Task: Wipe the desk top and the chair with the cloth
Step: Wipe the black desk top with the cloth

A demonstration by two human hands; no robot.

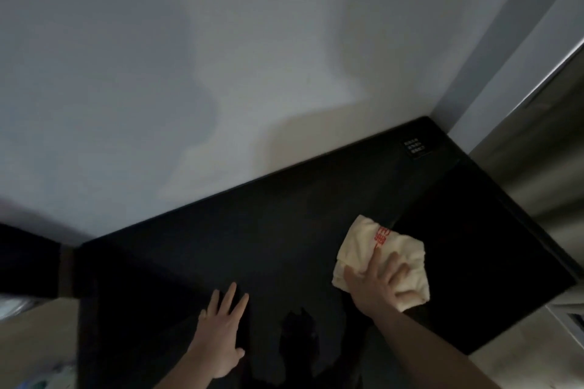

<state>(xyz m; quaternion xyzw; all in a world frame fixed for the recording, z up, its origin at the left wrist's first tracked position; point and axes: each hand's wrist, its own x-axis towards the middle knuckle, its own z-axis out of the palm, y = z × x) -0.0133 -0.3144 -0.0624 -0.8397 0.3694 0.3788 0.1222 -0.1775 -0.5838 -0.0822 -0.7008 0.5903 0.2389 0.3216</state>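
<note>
Grip check: with the right hand [377, 281] pressing spread fingers flat on the folded cream cloth [384, 257] at the right of the black tabletop [284, 230], and the left hand [221, 335] released, resting flat as a brace, wipe in overlapping strokes toward the wall [221, 73], keeping the cloth folded.

A: What can't you read?
B: The label [416, 146] at two o'clock: white print too small. The cloth [384, 257] has red marks, blurred, partly under the right hand [377, 286].
A: Cut off?
B: Both forearms, at six o'clock.
</note>
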